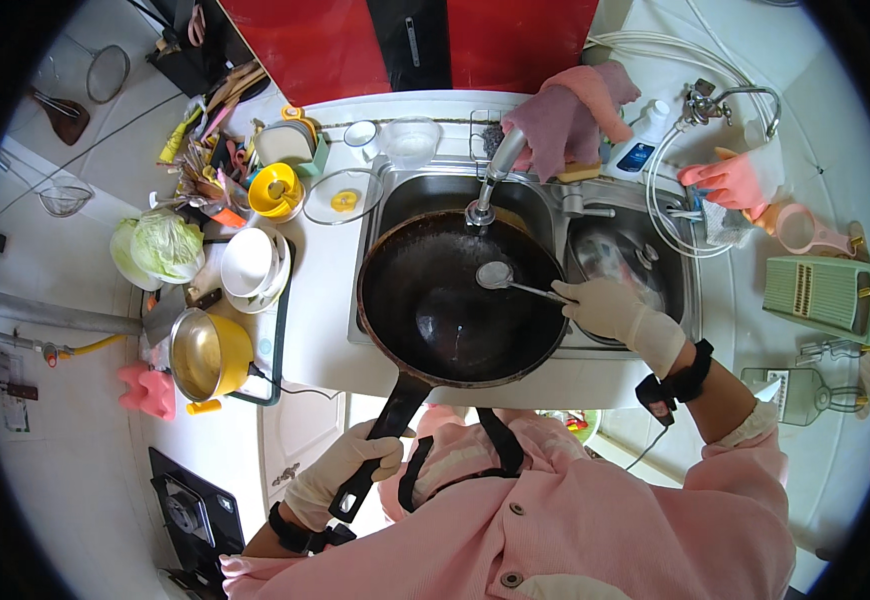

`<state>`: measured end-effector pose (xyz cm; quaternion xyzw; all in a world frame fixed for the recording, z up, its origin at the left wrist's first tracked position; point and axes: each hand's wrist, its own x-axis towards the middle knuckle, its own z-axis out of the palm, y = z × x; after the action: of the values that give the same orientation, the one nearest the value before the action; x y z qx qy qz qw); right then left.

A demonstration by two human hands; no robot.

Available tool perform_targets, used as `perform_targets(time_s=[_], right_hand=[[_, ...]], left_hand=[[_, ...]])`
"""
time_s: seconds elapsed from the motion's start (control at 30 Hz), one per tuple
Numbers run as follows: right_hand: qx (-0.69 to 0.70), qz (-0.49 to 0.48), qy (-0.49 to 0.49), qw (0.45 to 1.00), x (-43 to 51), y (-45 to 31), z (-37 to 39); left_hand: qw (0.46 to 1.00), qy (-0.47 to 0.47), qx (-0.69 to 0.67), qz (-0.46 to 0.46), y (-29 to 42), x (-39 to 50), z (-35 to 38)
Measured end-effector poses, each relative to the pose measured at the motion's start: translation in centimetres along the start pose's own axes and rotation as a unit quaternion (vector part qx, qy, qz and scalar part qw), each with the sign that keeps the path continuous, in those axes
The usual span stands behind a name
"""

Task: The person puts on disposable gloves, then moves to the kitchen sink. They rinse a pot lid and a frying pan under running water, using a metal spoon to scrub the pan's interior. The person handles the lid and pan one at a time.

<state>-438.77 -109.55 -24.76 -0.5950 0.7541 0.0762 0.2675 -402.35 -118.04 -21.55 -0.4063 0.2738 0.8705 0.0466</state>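
My left hand (352,461), in a pale glove, is closed around the black handle of a large dark wok (465,322). The wok rests over the left basin of a steel double sink (435,191), its handle slanting towards me. My right hand (607,311), gloved too, holds a metal spoon (495,275) by its handle near the wok's right rim. The spoon's round head is over the inside of the wok; whether it touches the pan I cannot tell. A faucet (482,210) reaches over the wok's far edge.
Left of the sink stand a glass lid (345,199), white bowls (247,262), a yellow pot (213,356) with a cord, a cleaver (164,319) and cabbage (167,247). Pink cloths (555,120) hang behind the faucet. A detergent bottle (641,139) and rubber gloves (735,180) are at the right.
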Motion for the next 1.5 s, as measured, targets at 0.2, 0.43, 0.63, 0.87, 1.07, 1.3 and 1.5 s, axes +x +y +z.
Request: perform_targets(time_s=[0.2, 0.43, 0.63, 0.87, 1.07, 1.3, 1.5], right_hand=[[0.028, 0.000, -0.021, 0.999, 5.0, -1.8, 2.5], [0.136, -0.164, -0.075, 0.974, 3.6, -5.5, 2.5], [0.012, 0.003, -0.144, 0.990, -0.8, -3.1, -0.1], [0.080, -0.052, -0.065, 0.993, 3.2, -5.0, 2.2], [0.030, -0.027, -0.138, 0.990, -0.8, -3.0, 0.7], [0.074, 0.012, -0.048, 0.996, 3.6, -4.5, 2.5], [-0.101, -0.172, 0.058, 0.978, 5.1, -6.7, 1.8]], left_hand=[[0.997, 0.031, 0.069, -0.033, 0.3, -0.2, -0.2], [0.994, 0.049, 0.088, -0.044, 0.6, -0.2, -0.4], [0.996, 0.037, 0.066, -0.054, 0.2, -0.4, -0.6], [0.995, 0.055, 0.052, -0.064, 0.6, -0.3, -0.4], [0.994, 0.057, 0.068, -0.058, 0.3, -0.3, -0.5], [0.993, 0.069, 0.077, -0.062, 0.4, -0.3, -0.6], [0.991, 0.063, 0.105, -0.059, 0.3, -0.2, -0.8]])
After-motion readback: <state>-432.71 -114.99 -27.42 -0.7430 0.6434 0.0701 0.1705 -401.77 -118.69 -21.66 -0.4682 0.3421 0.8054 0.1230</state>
